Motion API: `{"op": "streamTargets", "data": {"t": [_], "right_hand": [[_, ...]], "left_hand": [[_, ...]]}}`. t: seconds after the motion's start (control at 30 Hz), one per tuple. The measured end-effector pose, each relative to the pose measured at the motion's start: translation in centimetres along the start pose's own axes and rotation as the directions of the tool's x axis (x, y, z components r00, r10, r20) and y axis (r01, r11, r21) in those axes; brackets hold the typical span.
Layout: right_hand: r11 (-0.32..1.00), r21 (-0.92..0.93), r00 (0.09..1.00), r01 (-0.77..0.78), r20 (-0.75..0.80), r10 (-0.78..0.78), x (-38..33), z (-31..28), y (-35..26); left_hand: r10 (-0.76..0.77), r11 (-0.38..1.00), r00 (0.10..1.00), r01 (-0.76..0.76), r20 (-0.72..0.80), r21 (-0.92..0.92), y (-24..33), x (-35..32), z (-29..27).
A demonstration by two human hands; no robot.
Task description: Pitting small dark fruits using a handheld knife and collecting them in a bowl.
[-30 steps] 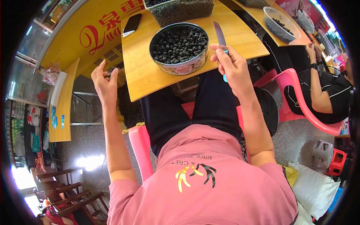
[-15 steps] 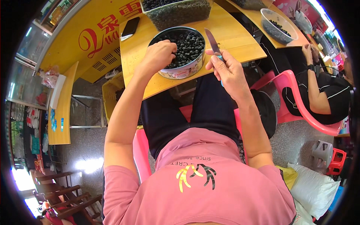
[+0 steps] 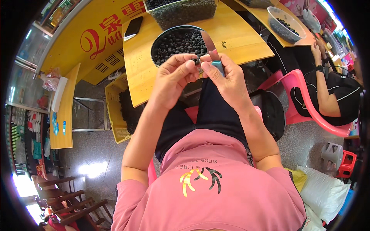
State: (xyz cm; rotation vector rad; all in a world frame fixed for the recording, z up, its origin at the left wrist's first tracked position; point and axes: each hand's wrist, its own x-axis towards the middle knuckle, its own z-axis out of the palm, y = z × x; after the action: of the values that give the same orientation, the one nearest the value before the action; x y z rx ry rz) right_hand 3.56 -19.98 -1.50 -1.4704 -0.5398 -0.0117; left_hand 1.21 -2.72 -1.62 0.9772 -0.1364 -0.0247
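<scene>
Over the near edge of the table, my left hand point(image 3: 176, 75) pinches a small dark round piece point(image 3: 195, 61) between thumb and fingertips; its exact kind I cannot make out. My right hand point(image 3: 226, 75) grips a knife point(image 3: 209, 45) by its blue-green handle, the blade pointing up and away from me. The thumb and fingertips of that hand come close to the dark piece. Just beyond both hands stands a round tub point(image 3: 153, 50) filled with small black round pieces point(image 3: 179, 43), several showing a hole or hollow.
Behind the tub is a clear rectangular container point(image 3: 185, 17) of similar dark pieces. A phone point(image 3: 133, 27) lies at the table's left. A yellow crate point(image 3: 112, 104) stands below. To the right, a person point(image 3: 322, 84) sits by another table with a clear bowl point(image 3: 283, 29).
My left hand has come out of the tub and moved right and nearer to me, holding a dark piece. My right hand has brought the knife slightly left and nearer, up to it.
</scene>
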Motion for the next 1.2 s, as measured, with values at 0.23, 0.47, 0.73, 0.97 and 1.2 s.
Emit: {"op": "streamTargets", "data": {"t": [0.23, 0.47, 0.73, 0.97, 1.2], "right_hand": [[0.992, 0.111, 0.996, -0.051, 0.073, 0.043, -0.2, -0.1, -0.1], [0.997, 0.064, 0.997, -0.052, 0.056, 0.049, -0.3, 0.0, -0.1], [0.989, 0.093, 0.987, -0.118, 0.121, 0.107, -0.3, -0.4, -1.0], [0.995, -0.025, 0.983, -0.101, 0.154, 0.103, -0.2, -0.9, -0.3], [0.988, -0.103, 0.976, -0.118, 0.170, 0.134, -0.1, -1.0, -0.4]], "left_hand": [[0.032, 0.996, 0.999, -0.033, -0.016, -0.088, -1.3, -1.3, 0.6], [0.130, 0.984, 0.989, -0.138, -0.072, -0.117, -2.1, -1.7, 1.2], [0.168, 0.946, 0.983, -0.141, -0.070, 0.292, -2.4, -2.4, 1.0], [0.211, 0.890, 0.974, -0.156, -0.086, 0.428, -2.7, -3.0, 0.9], [0.221, 0.885, 0.970, -0.157, -0.098, 0.438, -3.0, -3.3, 0.8]]}}
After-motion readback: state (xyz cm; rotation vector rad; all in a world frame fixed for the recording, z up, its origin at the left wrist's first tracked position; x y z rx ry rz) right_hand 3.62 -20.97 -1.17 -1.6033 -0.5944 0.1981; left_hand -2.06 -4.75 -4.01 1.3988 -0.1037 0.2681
